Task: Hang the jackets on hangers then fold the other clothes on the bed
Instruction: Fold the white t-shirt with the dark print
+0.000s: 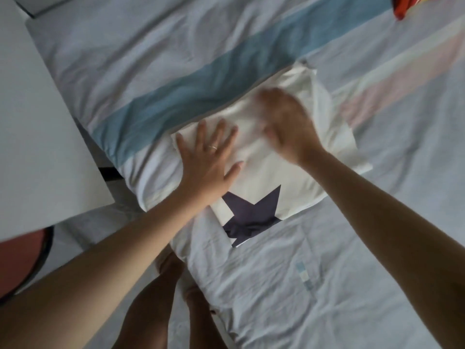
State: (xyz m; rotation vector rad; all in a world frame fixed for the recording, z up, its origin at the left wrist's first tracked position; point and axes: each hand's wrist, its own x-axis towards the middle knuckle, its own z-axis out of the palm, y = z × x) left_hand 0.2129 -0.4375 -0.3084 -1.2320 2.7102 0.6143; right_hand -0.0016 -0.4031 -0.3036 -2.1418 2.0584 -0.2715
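Note:
A white garment (271,172) with a dark star print (251,212) lies folded into a rough rectangle on the bed (302,285), near its left edge. My left hand (208,157) lies flat on the garment's left part, fingers spread and straight, a ring on one finger. My right hand (286,122) is blurred by motion and rests on the garment's upper part, fingers extended over the cloth. Neither hand grips the fabric.
The bed sheet is pale with a wide blue stripe (201,79) and faint pink stripes at the right. A bright red-orange cloth (407,6) shows at the top right corner. A white surface (37,137) stands left of the bed. My bare feet (173,268) are on the floor below.

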